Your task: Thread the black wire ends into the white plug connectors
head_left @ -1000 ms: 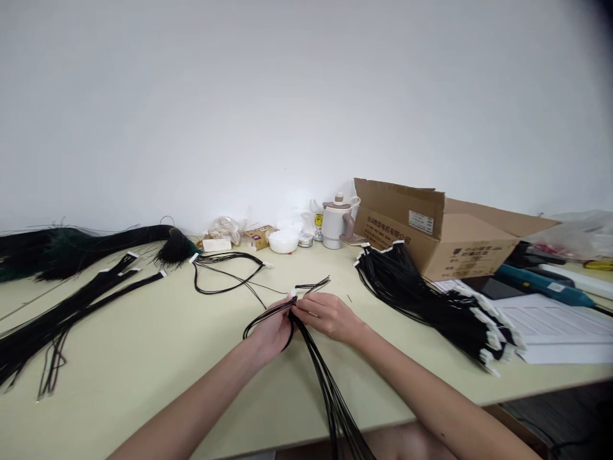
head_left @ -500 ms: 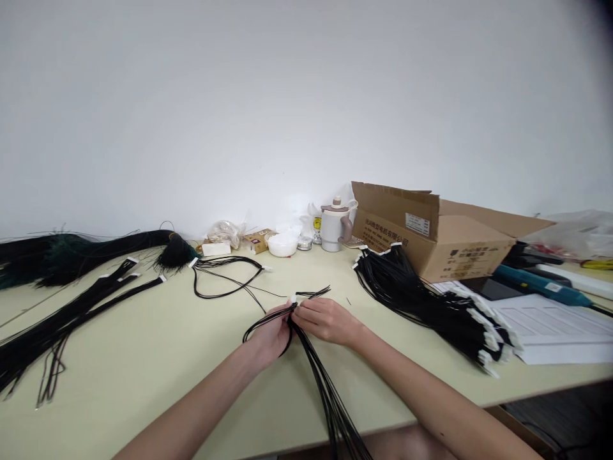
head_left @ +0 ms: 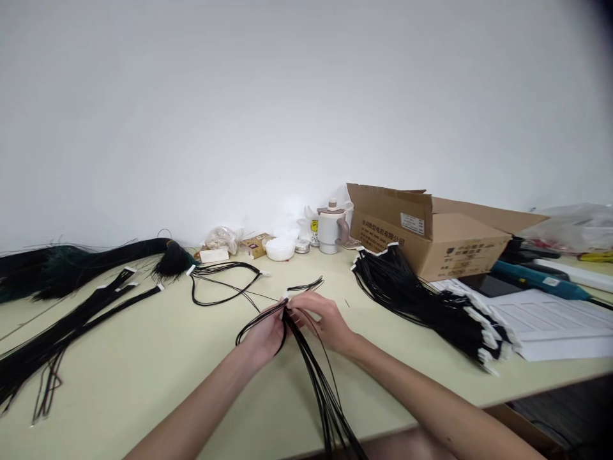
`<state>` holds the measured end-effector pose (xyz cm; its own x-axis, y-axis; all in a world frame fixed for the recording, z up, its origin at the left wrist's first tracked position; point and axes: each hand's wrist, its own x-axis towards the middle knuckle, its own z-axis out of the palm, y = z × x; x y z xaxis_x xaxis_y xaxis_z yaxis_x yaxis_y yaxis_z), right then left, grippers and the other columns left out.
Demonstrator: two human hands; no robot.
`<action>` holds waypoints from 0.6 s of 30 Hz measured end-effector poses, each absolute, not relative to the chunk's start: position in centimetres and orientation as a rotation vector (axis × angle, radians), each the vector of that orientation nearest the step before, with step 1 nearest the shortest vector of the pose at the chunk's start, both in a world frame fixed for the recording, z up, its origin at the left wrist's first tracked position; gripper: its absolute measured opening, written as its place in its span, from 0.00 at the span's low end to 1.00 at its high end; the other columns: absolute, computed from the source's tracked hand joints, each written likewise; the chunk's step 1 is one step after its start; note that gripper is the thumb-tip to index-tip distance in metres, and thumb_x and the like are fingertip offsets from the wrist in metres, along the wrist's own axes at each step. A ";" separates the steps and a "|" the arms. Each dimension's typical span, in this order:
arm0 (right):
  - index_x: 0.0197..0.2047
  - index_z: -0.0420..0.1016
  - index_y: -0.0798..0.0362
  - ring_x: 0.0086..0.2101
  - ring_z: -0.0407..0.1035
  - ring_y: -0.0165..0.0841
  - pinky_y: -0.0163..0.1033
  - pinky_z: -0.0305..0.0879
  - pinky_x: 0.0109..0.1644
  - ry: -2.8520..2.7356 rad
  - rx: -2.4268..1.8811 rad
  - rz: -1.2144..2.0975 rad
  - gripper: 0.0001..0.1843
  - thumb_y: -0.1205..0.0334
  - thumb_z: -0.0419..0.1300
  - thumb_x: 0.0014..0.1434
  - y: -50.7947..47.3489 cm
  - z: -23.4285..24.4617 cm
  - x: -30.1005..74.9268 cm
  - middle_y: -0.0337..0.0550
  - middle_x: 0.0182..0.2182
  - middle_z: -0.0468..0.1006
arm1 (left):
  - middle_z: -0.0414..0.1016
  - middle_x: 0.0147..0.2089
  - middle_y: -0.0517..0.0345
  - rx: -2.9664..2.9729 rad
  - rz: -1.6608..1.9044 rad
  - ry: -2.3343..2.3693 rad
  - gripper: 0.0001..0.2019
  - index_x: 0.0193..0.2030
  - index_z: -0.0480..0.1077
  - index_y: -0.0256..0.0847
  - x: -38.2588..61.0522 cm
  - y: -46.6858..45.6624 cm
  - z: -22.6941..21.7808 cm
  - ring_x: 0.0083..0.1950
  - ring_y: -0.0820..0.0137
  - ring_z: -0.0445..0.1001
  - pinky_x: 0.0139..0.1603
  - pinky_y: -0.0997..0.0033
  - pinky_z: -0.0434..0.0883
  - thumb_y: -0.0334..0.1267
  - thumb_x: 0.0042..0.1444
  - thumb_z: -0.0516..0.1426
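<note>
Between my hands is a bundle of thin black wires (head_left: 313, 377) with a small white connector (head_left: 286, 296) at its top. My left hand (head_left: 265, 329) is closed around the bundle just below the connector, and some wires loop over its wrist side. Fingers bent, my right hand (head_left: 325, 319) pinches a single thin wire beside the bundle; its fingertips are partly hidden. Short wire ends (head_left: 309, 285) stick out above the right hand. The lower part of the bundle hangs toward the table's front edge.
A looped harness (head_left: 225, 300) lies beyond my left hand. Black wire bundles (head_left: 71, 326) spread on the left, a large pile of finished-looking harnesses (head_left: 421, 313) on the right. Behind stand a tumbler (head_left: 330, 230), a white bowl (head_left: 281, 248) and an open cardboard box (head_left: 460, 249). Papers (head_left: 560, 326) lie far right.
My right hand has shifted slightly, its fingers more arched, and one wire now stands apart from the bundle on the right. The left hand keeps its hold. The view has moved a little.
</note>
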<state>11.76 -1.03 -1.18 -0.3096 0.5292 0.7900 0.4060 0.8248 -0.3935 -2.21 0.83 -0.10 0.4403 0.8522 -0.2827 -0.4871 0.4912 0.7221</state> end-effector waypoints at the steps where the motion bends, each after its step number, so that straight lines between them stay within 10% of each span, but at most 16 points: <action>1: 0.40 0.69 0.53 0.38 0.66 0.28 0.35 0.65 0.43 -1.854 -0.719 0.293 0.09 0.66 0.49 0.60 -1.2 -0.9 11.6 0.44 0.36 0.73 | 0.67 0.25 0.59 0.602 0.881 0.688 0.04 0.30 0.63 0.34 -2.3 0.8 0.1 0.27 0.79 0.66 0.35 0.76 0.66 0.33 0.52 0.51; 8: 0.30 0.63 0.55 0.27 0.66 0.26 0.37 0.68 0.35 -1.024 -0.643 0.897 0.15 0.50 0.55 0.54 -0.1 0.4 13.2 0.37 0.24 0.67 | 0.70 0.34 0.56 0.622 0.885 0.737 0.03 0.31 0.61 0.35 -2.7 1.0 0.3 0.27 0.81 0.65 0.32 0.78 0.68 0.32 0.52 0.51; 14: 0.29 0.64 0.57 0.17 0.47 0.19 0.27 0.43 0.18 -0.622 -0.779 0.576 0.19 0.47 0.59 0.48 2.0 0.9 17.8 0.31 0.18 0.56 | 0.69 0.38 0.54 0.606 0.880 0.685 0.04 0.30 0.59 0.34 -2.9 1.1 0.2 0.26 0.83 0.63 0.26 0.81 0.64 0.32 0.52 0.51; 18: 0.32 0.70 0.58 0.21 0.52 0.22 0.29 0.48 0.23 -0.906 -1.011 0.124 0.15 0.52 0.54 0.55 1.7 0.8 18.1 0.36 0.21 0.62 | 0.68 0.39 0.54 0.592 0.891 0.686 0.04 0.29 0.59 0.34 -2.8 1.1 0.2 0.25 0.83 0.62 0.25 0.82 0.63 0.32 0.52 0.51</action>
<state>18.07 1.70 0.77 0.6427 0.4804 0.5968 0.3023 0.5568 -0.7737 -2.79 1.13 0.23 0.4481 0.8471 -0.2857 -0.4925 0.5006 0.7120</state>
